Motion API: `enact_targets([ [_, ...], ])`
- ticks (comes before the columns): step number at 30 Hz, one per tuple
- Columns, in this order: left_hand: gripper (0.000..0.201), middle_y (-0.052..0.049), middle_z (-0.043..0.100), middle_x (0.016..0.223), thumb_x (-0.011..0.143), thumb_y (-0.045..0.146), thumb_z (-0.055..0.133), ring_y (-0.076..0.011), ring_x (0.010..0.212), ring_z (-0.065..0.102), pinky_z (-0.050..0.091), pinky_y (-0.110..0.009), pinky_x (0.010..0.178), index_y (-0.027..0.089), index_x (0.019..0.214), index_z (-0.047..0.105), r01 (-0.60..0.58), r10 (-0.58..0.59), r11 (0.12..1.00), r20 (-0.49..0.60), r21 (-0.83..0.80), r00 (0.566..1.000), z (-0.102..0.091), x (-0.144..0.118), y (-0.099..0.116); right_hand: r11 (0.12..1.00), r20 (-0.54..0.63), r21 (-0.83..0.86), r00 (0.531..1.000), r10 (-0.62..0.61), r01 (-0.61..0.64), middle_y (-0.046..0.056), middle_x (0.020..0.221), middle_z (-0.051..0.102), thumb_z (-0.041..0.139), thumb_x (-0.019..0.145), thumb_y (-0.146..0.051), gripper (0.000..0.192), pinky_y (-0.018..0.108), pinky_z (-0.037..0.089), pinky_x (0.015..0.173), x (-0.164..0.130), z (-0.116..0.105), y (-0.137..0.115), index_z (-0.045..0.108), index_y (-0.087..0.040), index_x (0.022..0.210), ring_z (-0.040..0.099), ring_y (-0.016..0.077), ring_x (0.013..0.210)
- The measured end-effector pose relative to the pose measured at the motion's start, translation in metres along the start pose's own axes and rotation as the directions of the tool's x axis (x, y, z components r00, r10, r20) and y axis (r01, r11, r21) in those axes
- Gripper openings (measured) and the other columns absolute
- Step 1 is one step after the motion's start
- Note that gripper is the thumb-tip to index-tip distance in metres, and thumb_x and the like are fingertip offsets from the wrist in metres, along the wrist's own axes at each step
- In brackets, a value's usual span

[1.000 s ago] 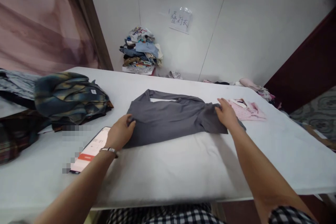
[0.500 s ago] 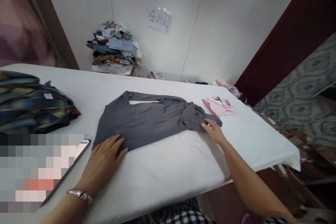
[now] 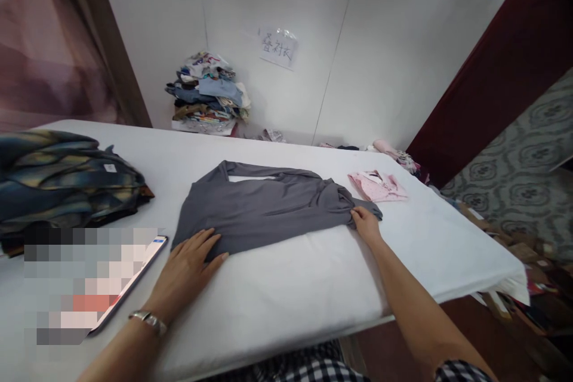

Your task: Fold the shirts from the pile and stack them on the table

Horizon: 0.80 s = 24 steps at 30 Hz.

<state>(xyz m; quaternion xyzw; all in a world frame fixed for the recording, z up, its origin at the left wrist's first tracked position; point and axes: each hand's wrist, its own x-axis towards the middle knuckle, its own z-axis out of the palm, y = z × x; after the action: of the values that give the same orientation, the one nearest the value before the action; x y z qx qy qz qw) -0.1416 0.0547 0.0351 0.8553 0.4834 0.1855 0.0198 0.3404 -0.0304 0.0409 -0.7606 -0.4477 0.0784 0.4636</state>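
Note:
A grey long-sleeved shirt [image 3: 264, 203] lies spread sideways on the white-covered table [image 3: 286, 298], one sleeve stretched along its far edge. Flat on its near left corner rests my left hand [image 3: 194, 262], fingers extended, with a silver bracelet on the wrist. At the shirt's right end the cloth is bunched, and my right hand [image 3: 367, 224] pinches its near edge between thumb and fingers. Just beyond that hand is a small folded pink garment [image 3: 378, 185], apart from the grey cloth.
Plaid shirts [image 3: 67, 179] are heaped at the left, with a phone [image 3: 129, 286], partly blurred out, in front of them. A pile of clothes [image 3: 210, 92] stands behind the table's far edge. A sheet with handwriting [image 3: 278, 49] hangs on the wall. Boxes [image 3: 519, 250] lie beyond the right edge.
My right hand has closed on the shirt's near edge, where its fingers were more apart before. My left hand keeps its place on the cloth. The whole view has shifted slightly.

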Motion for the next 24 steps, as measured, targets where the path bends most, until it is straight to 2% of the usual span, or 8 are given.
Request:
enact_targets([
  [6,0.057,-0.011,0.059,0.132,0.086,0.057,0.041,-0.0311,0.125,0.051,0.042,-0.049,0.101,0.017,0.119,0.063,0.009,-0.011,1.0,-0.037,-0.028,0.999,0.006,0.002,-0.009,0.988,-0.15,0.152,0.989,0.009,0.014,0.011,0.088,0.069,0.05,0.081,-0.054,0.045,0.035,0.048,0.071,-0.01,-0.001,-0.003,0.066,-0.013,0.093,0.06,0.0222,0.079],
  [9,0.052,-0.011,0.062,0.128,0.085,0.057,0.043,-0.0309,0.12,0.055,0.046,-0.047,0.098,0.02,0.114,0.066,-0.006,0.004,1.0,-0.054,-0.031,0.999,0.007,0.004,-0.016,0.971,-0.22,-0.006,0.947,-0.235,0.24,0.011,0.095,0.067,0.051,0.084,-0.045,0.034,0.04,0.047,0.082,-0.014,-0.002,-0.012,0.066,-0.016,0.095,0.059,0.024,0.09],
  [11,0.05,-0.011,0.064,0.125,0.085,0.056,0.044,-0.0306,0.115,0.059,0.049,-0.046,0.095,0.02,0.11,0.068,-0.013,0.012,1.0,-0.056,-0.026,0.998,0.004,0.011,-0.018,0.893,-0.154,-0.149,0.883,-0.444,0.424,0.011,0.099,0.066,0.052,0.085,-0.036,0.024,0.041,0.044,0.087,-0.019,0.001,-0.022,0.067,-0.018,0.095,0.057,0.0242,0.096],
  [14,0.051,-0.012,0.066,0.121,0.084,0.059,0.043,-0.0311,0.108,0.063,0.052,-0.045,0.089,0.02,0.106,0.068,-0.047,0.046,0.999,-0.059,-0.019,0.997,-0.007,0.036,-0.005,0.779,0.152,-0.198,0.804,-0.575,0.595,0.008,0.093,0.066,0.052,0.086,-0.022,0.018,0.037,0.043,0.083,-0.025,0.012,-0.037,0.068,-0.019,0.095,0.056,0.0207,0.09],
  [16,0.052,-0.012,0.066,0.12,0.085,0.06,0.043,-0.0304,0.108,0.063,0.051,-0.045,0.092,0.019,0.106,0.067,-0.127,0.124,0.991,-0.053,-0.045,0.991,-0.018,0.063,0.02,0.754,0.326,-0.207,0.77,-0.548,0.624,0.006,0.088,0.065,0.053,0.086,-0.018,0.018,0.033,0.042,0.078,-0.026,0.02,-0.042,0.069,-0.019,0.093,0.055,0.0184,0.082],
  [18,0.05,-0.013,0.066,0.12,0.087,0.056,0.042,-0.0284,0.11,0.062,0.048,-0.042,0.097,0.017,0.106,0.067,-0.238,0.235,0.966,-0.035,-0.1,0.971,-0.027,0.097,0.059,0.75,0.389,-0.256,0.775,-0.498,0.61,0.006,0.085,0.063,0.054,0.085,-0.017,0.018,0.032,0.041,0.076,-0.026,0.026,-0.044,0.071,-0.019,0.092,0.053,0.0176,0.08],
  [21,0.04,-0.011,0.066,0.119,0.09,0.046,0.044,-0.0253,0.111,0.061,0.046,-0.039,0.1,0.017,0.106,0.066,-0.405,0.409,0.895,-0.015,-0.19,0.912,-0.026,0.152,0.14,0.75,0.384,-0.309,0.798,-0.464,0.585,0.005,0.086,0.062,0.054,0.085,-0.018,0.019,0.031,0.039,0.074,-0.025,0.028,-0.042,0.072,-0.02,0.091,0.051,0.0179,0.08],
  [24,0.029,-0.01,0.07,0.109,0.09,0.033,0.047,-0.0225,0.104,0.064,0.047,-0.036,0.094,0.017,0.103,0.067,-0.546,0.566,0.797,0.003,-0.258,0.825,-0.005,0.2,0.232,0.768,0.366,-0.29,0.808,-0.462,0.57,0.006,0.088,0.063,0.056,0.084,-0.019,0.018,0.032,0.039,0.073,-0.025,0.027,-0.039,0.071,-0.021,0.092,0.053,0.0187,0.082],
])
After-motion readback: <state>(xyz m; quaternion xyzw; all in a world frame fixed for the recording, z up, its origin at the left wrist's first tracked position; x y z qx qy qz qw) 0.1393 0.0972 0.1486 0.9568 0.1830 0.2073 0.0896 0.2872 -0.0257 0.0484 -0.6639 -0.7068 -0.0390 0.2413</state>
